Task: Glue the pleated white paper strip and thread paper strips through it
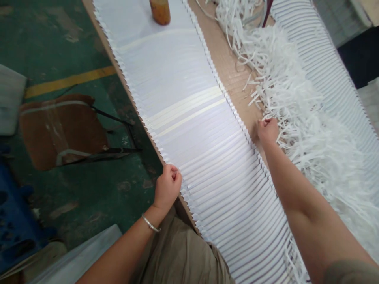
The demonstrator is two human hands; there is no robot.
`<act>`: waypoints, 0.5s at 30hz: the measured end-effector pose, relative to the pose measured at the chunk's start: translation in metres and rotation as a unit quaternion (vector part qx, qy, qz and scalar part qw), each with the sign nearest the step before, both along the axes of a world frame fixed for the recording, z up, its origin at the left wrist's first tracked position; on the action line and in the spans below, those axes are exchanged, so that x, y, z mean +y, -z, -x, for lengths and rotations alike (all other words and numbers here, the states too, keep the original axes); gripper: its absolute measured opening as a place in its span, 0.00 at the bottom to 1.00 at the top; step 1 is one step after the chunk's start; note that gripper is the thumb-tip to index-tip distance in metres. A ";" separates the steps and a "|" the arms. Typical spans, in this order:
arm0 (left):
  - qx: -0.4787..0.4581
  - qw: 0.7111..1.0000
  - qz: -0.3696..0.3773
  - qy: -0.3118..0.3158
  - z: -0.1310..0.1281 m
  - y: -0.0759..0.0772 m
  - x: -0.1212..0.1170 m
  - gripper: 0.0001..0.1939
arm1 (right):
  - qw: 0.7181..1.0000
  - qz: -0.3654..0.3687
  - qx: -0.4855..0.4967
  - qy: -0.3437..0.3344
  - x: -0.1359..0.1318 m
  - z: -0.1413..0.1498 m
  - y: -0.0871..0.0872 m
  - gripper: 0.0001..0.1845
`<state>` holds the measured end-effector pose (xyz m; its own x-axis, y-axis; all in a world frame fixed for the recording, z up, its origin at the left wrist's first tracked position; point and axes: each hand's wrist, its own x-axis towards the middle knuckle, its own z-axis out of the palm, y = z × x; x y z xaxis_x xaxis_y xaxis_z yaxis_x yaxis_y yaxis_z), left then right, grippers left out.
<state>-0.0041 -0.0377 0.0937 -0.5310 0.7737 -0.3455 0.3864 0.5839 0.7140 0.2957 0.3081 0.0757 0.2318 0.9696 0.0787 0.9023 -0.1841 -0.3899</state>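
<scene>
A long white run of overlapping strips (177, 90) with notched edges lies along a brown table. At its near-left edge, my left hand (168, 183) is closed in a pinch; what sits between thumb and fingers is too small to make out. My right hand (268, 130) is also closed, beyond the run's right edge, over the brown board and beside a heap of loose white strips (314, 130). Its fingertips touch or nearly touch the heap, and anything in them is hidden. Nearer my body, the strips (237, 213) look ridged, with gaps showing between them.
A jar with orange-brown contents (160, 14) stands on the far part of the white run. Another ridged white run (319, 51) lies to the right. On the green floor at left are a brown chair (63, 132) and a blue plastic stool (17, 221).
</scene>
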 end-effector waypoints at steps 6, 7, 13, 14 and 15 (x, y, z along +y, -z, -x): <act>-0.045 0.997 -0.021 0.055 -0.007 -0.020 -0.004 0.08 | 0.998 0.022 0.053 0.030 0.015 -0.015 0.011 0.04; -0.057 0.996 -0.024 0.069 -0.009 -0.022 -0.004 0.09 | 0.997 0.022 0.060 0.033 0.007 -0.020 0.009 0.04; -0.136 0.965 -0.069 0.215 -0.024 -0.031 -0.006 0.11 | 0.976 0.141 0.163 0.027 -0.120 -0.061 -0.039 0.11; -0.146 0.955 -0.083 0.243 -0.027 -0.035 -0.007 0.11 | 0.976 0.172 0.136 0.013 -0.151 -0.061 -0.051 0.13; -0.156 0.945 -0.099 0.271 -0.031 -0.040 -0.009 0.11 | 0.973 0.203 0.106 -0.015 -0.184 -0.057 -0.063 0.14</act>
